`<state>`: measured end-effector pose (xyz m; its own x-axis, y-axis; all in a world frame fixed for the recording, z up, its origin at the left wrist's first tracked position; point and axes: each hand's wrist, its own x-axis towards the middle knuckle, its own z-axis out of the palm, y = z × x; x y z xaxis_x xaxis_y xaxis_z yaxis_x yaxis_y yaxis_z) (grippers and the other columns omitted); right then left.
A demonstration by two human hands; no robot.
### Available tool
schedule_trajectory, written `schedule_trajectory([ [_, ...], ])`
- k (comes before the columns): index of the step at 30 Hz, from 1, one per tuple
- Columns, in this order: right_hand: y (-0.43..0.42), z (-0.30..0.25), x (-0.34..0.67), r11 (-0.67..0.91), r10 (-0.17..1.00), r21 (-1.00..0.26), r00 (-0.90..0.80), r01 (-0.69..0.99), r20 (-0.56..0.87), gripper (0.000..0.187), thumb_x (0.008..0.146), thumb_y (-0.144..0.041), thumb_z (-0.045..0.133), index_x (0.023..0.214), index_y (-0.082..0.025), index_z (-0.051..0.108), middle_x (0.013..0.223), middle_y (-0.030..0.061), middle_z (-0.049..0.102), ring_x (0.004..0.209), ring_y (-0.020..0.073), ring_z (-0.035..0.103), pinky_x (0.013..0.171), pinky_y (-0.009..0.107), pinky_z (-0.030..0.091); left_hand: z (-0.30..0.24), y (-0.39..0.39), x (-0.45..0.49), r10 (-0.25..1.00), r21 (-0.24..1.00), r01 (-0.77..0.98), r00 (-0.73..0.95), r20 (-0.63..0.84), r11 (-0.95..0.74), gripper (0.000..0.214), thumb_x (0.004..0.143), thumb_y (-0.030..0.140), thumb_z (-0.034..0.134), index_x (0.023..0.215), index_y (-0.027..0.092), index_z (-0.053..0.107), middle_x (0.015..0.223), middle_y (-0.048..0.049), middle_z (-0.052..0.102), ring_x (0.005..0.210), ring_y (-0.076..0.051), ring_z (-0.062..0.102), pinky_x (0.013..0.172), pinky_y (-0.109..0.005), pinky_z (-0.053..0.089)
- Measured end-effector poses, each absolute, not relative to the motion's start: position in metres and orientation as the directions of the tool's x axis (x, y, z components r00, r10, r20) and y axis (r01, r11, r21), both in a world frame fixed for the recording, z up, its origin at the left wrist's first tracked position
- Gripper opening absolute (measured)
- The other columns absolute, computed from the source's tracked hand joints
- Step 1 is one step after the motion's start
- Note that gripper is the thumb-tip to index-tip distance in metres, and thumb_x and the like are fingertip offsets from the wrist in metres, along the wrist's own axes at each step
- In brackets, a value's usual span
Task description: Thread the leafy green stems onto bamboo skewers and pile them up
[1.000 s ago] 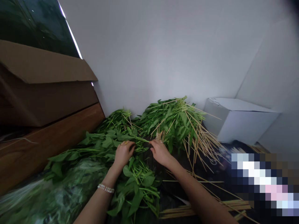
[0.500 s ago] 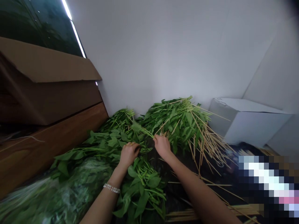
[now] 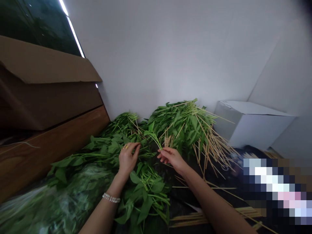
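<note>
A sprig (image 3: 154,138) is held by its stems in the right grip (image 3: 172,158), between thumb and fingertips, its leaves pointed up and leftward from the hold. The left grip (image 3: 127,160) is kept narrow, thumb and forefinger drawn close together; whether anything is pinched there cannot be told. Loose greens (image 3: 107,149) are spread behind and to the left of the left grip, and a heap (image 3: 148,198) is laid below, between the two forearms.

Below and left of the left grip, more greens are seen through clear plastic (image 3: 80,191). Farther up and left, a carton (image 3: 60,100) is set on a wooden ledge (image 3: 78,125), one flap folded outward; its contents are hidden. Well to the right of the right grip, a white box (image 3: 260,126) is placed by the wall (image 3: 165,58), its inside also out of sight.

Just beyond the right grip, a large pile (image 3: 175,120) is topped with greens, and thin sticks (image 3: 214,143) are fanned out from its right side.
</note>
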<state>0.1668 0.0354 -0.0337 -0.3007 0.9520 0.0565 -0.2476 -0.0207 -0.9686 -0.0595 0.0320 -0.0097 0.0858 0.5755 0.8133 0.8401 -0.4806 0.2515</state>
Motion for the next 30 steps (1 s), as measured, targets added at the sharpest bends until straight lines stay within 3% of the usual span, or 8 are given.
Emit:
schedule_trajectory([
  [5,0.037,-0.037,0.161,0.035,0.948,-0.982,-0.305,-0.183,0.091,0.035,0.072,-0.047,0.069,0.089,-0.016,0.069,0.071,0.0031,0.07,0.055,0.0101,0.058,0.047,0.02,0.039,0.0,0.021,-0.05,0.465,0.136,0.84,0.149,0.873,-0.525,0.013,0.089,0.024,0.06,0.097,0.022,0.069,0.085,-0.0038,0.065,0.082,-0.018,0.059,0.077,-0.032,0.046],
  [12,0.035,-0.04,0.156,0.288,0.926,-0.954,-0.276,0.078,0.257,0.018,0.083,-0.03,0.057,0.09,-0.018,0.068,0.068,0.0005,0.067,0.054,0.0107,0.057,0.055,0.022,0.044,-0.001,0.019,-0.04,0.489,-0.015,0.858,0.306,0.817,-0.513,0.022,0.088,0.024,0.061,0.108,0.025,0.07,0.088,-0.0056,0.064,0.083,-0.019,0.055,0.075,-0.032,0.044],
  [18,0.031,-0.036,0.157,0.474,0.871,-0.823,-0.307,0.313,0.384,0.018,0.086,-0.021,0.053,0.091,-0.021,0.07,0.071,0.0001,0.069,0.062,0.0132,0.063,0.062,0.023,0.047,0.003,0.02,-0.043,0.552,-0.043,0.874,0.343,0.76,-0.484,0.017,0.086,0.027,0.063,0.101,0.025,0.071,0.097,-0.0071,0.066,0.093,-0.023,0.056,0.078,-0.036,0.04],
  [30,0.03,-0.015,0.166,0.566,0.824,-0.684,-0.323,0.459,0.466,0.019,0.091,-0.017,0.051,0.092,-0.02,0.069,0.075,0.0015,0.07,0.067,0.0138,0.065,0.066,0.022,0.047,0.004,0.019,-0.043,0.604,-0.072,0.878,0.383,0.699,-0.473,0.014,0.088,0.024,0.059,0.097,0.024,0.07,0.091,-0.004,0.072,0.099,-0.025,0.057,0.087,-0.043,0.032],
])
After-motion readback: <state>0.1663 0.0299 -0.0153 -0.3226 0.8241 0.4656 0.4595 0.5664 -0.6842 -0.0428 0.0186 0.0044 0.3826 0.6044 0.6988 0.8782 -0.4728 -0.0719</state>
